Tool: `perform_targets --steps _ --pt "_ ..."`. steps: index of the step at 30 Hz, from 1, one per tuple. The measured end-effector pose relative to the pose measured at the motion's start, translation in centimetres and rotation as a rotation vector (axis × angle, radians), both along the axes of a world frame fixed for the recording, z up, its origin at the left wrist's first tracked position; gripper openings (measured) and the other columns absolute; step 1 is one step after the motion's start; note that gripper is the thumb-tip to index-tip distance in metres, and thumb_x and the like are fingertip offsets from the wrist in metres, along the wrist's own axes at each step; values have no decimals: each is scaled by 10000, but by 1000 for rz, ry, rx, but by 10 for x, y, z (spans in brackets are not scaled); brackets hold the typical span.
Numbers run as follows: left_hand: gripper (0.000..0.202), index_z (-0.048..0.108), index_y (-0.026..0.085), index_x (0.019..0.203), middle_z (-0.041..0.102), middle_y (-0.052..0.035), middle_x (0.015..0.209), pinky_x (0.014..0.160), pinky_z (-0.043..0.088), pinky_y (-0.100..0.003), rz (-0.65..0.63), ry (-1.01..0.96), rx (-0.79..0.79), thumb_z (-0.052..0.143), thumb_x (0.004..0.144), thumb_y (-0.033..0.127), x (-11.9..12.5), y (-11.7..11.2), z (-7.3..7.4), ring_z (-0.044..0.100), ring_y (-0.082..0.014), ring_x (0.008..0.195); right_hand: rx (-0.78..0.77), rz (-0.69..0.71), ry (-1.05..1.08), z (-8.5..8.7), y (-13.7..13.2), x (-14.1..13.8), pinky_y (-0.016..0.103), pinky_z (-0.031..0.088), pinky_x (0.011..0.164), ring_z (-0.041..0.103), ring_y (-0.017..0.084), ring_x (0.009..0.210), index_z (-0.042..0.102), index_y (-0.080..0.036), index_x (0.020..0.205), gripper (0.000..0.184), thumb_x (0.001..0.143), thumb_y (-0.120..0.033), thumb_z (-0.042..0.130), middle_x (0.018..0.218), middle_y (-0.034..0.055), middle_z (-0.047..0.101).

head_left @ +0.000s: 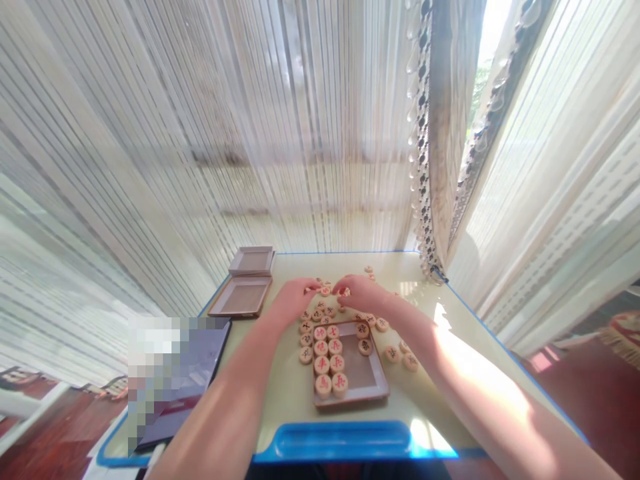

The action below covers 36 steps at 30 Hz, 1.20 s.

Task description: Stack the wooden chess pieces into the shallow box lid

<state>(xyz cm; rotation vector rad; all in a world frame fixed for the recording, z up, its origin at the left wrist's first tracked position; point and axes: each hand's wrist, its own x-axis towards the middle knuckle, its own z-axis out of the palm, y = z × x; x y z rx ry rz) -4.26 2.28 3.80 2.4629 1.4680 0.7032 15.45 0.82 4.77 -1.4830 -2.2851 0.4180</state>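
Round wooden chess pieces [320, 313] with red and black characters lie scattered on a pale table [425, 400] with a blue rim. A shallow brown tray [367, 377] near me holds several pieces in rows on its left side. My left hand [295, 297] rests fingers-down over the loose pieces beyond the tray, its fingertips curled at a piece. My right hand [363, 292] reaches in from the right, fingers pinched on a small piece [344, 291]. The two hands nearly meet fingertip to fingertip.
An empty brown box half [243, 297] and a second box part [253, 260] lie at the far left of the table. A dark flat item [200, 360], partly blurred, lies at the left. Sheer striped curtains [250, 133] surround the table closely.
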Motion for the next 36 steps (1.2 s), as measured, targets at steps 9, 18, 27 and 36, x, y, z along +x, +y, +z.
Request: perform_targets --steps 9,18,27,36 --pt "279 665 203 1002 671 -27 1037 889 432 -247 15 60 -16 449 830 242 6 -5 1 592 -156 961 1 -89 10 -18 2 12 252 420 695 577 149 751 692 -225 898 221 747 -266 536 901 39 635" --pt "282 679 213 976 683 -15 1018 831 448 -259 36 23 -51 456 809 258 -5 -5 -2 603 -168 918 -77 -104 -23 -9 -4 3 257 420 666 578 151 753 697 -262 906 226 731 -258 554 947 22 645" --pt "207 701 213 868 700 4 864 719 437 -228 -47 89 -166 567 751 319 -8 -4 -4 603 -145 767 -15 25 -38 -17 -8 -4 261 430 723 581 169 817 729 -277 844 183 722 -289 593 888 26 643" --pt "235 690 207 915 698 -6 893 731 434 -228 -22 78 -173 531 779 315 -6 -4 -3 604 -150 794 29 24 -67 -17 -12 -3 267 437 776 581 175 856 716 -244 888 206 748 -242 565 899 40 651"
